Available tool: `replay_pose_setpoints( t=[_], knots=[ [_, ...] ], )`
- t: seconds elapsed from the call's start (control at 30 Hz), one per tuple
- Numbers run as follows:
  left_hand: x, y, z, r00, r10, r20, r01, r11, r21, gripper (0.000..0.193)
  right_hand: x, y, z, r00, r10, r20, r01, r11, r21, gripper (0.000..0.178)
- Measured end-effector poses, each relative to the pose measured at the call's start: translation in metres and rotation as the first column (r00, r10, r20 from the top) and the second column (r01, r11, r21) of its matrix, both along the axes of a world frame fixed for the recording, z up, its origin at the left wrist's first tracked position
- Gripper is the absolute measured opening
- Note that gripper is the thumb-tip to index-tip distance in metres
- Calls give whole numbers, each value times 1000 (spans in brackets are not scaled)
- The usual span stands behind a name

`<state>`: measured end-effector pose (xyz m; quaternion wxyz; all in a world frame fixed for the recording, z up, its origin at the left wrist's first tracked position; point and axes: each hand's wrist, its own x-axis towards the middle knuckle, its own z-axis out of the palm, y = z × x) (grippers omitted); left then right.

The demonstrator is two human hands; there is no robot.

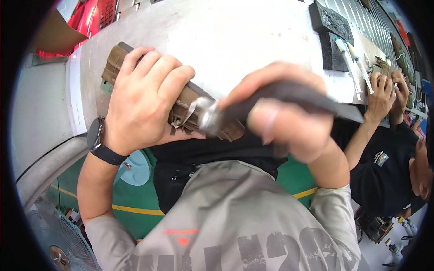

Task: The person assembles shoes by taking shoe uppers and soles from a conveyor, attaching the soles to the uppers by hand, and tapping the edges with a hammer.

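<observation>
Evidently, the step in hand, reading left to right, was close work with a tool on a long brown piece (pixel 183 99), which lay aslant at the near edge of the pale table (pixel 235 43). At left, your left hand (pixel 147 97) was closed over the piece's middle, its fingers curled across the top; a digit, probably the thumb, showed below, near the loose strips (pixel 178 119). A firm clasp here seemed sound, though that digit would best have been tucked farther from the tool.

Rightward, a blurred silvery end (pixel 209 118) met the piece's right part; short, controlled strokes directed away from your left hand would likely have served best. Farther right, your right hand (pixel 291 119) was wrapped around a dark-handled tool (pixel 289 95), its fingers blurred; the tool's exact kind could not be told. Beyond, at the right, lay black blocks (pixel 332 25) and syringes (pixel 347 61), beside a co-worker's hands (pixel 382 95).
</observation>
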<state>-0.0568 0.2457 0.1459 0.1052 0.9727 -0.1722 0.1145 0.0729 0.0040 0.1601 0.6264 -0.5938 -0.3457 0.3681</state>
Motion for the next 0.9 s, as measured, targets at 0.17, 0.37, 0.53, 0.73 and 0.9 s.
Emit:
replay_pose_setpoints(
  t=[0.17, 0.37, 0.53, 0.73, 0.9],
  knots=[
    [0, -1, -2, 1000, 10, 17, -9, 999, -49, 86, 5, -30, -16, 925, -328, -192, 317, 945, -83, 37],
    [-6, 4, -5, 999, 8, 32, -6, 998, -69, 61, 2, -6, 7, 966, -144, -217, 113, 982, -152, 19],
    [-6, 5, -8, 997, 23, 70, -18, 997, -70, 56, 20, 20, 45, 762, 337, 553, -259, 941, -216, 28],
    [-3, 8, -7, 1000, -5, 25, 7, 997, -79, 72, 13, 14, 45, 785, 256, 563, -135, 959, -248, 27],
    [-3, 6, -7, 997, -1, 71, 9, 994, -107, 71, -10, 8, 46, 952, -284, 115, 305, 912, -274, 38]
  ],
)
